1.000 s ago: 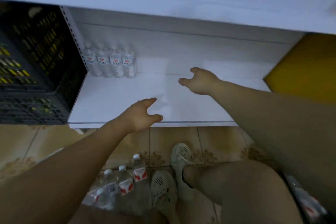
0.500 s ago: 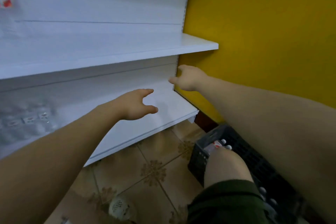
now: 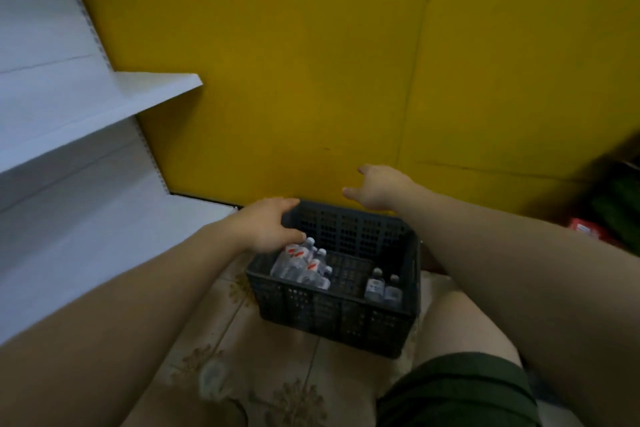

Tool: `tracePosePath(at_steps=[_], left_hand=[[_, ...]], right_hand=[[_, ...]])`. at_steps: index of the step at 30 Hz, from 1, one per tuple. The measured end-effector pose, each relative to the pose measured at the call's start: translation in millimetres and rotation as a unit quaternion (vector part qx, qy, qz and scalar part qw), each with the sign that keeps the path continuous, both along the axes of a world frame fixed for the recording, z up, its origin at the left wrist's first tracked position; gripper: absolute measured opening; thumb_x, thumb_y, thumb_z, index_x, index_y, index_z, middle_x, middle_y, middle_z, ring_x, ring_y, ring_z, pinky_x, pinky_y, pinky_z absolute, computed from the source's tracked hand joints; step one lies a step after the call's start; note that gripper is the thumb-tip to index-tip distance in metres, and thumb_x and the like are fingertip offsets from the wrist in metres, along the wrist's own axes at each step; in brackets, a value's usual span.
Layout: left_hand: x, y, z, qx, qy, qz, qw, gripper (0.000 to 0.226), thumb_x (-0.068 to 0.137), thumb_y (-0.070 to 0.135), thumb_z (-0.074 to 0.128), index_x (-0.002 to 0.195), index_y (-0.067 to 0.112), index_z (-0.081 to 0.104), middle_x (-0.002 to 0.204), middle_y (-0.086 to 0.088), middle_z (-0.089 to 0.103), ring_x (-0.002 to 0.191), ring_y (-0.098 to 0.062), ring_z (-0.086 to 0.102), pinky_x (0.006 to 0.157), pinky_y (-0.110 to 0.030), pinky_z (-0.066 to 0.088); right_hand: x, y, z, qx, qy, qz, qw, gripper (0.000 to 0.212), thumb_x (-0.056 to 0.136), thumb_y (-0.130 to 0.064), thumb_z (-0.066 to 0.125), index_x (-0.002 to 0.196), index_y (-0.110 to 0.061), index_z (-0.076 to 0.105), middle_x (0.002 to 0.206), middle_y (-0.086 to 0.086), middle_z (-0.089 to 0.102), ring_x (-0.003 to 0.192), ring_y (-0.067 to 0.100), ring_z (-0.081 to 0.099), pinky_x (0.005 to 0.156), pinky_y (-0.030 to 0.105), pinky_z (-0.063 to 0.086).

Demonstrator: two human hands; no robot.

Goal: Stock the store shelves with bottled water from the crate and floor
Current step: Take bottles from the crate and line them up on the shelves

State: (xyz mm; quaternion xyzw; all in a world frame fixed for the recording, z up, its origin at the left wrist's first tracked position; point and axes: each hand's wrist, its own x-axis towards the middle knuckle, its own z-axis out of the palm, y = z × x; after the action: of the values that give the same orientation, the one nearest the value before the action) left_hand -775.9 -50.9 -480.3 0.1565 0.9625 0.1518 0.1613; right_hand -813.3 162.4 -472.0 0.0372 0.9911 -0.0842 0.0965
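Reach for stock. The left hand, fingers spread and empty, hovers over lying bottles in the dark crate on the floor; the right hand, also spread, hangs above the far rim. Best grasp bottle bodies (two upright bottles stand apart).

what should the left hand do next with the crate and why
Probably lower the left hand onto the leaning cluster of water bottles just beneath it in the dark crate and close on one. Both hands are open and empty, the right hand hovers over the far rim, and the white shelves look bare.
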Motion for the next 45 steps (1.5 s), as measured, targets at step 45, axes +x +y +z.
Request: tracePosePath(at_steps=[45], left_hand=[[-216, 179, -492, 0.091, -0.539, 0.023, 0.837, 0.057, 0.086, 0.033, 0.069, 0.137, 0.033, 0.045, 0.137, 0.011, 0.051, 0.124, -0.012, 0.047, 0.110, -0.032, 0.035]], right_hand=[[-220, 100, -520, -0.172, -0.246, -0.290, 0.908, 0.078, 0.093, -0.029, 0.058, 0.149, 0.000, 0.012, 0.153, 0.022, 0.025, 0.137, 0.038, 0.032, 0.112, 0.046, 0.033]])
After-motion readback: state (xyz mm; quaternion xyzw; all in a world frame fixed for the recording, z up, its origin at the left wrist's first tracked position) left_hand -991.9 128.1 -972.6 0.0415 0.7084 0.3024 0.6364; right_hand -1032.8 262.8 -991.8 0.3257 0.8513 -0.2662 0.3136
